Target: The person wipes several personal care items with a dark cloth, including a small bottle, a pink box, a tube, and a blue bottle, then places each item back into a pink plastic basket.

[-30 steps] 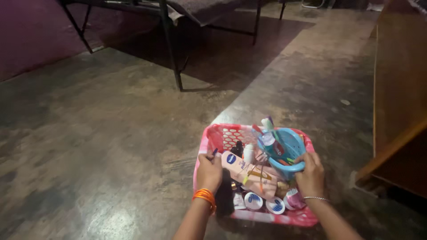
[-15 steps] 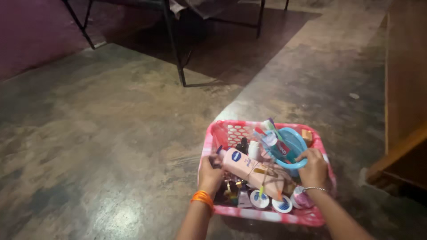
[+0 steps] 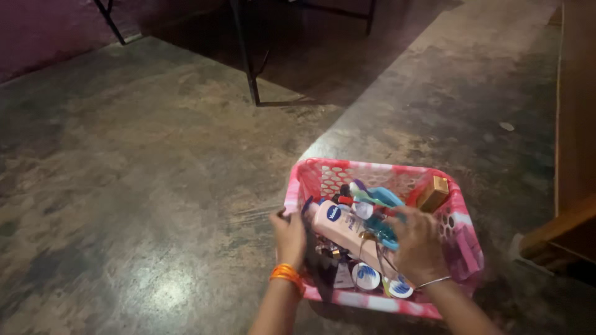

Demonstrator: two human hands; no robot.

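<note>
**Loaded pink basket: grip notes**

Pink perforated basket (image 3: 456, 239) sits on the concrete floor (image 3: 155, 186), crammed with toiletries. Left hand (image 3: 289, 236) is closed over the left rim. Right hand (image 3: 417, 245) lies curled over the blue cup (image 3: 382, 214) inside; its grip is blurred, cannot tell. Judged: thin plastic, flexes under load, contents loose; hold opposite rims, keep level.

Pink lotion bottle (image 3: 340, 224), blue label
</note>
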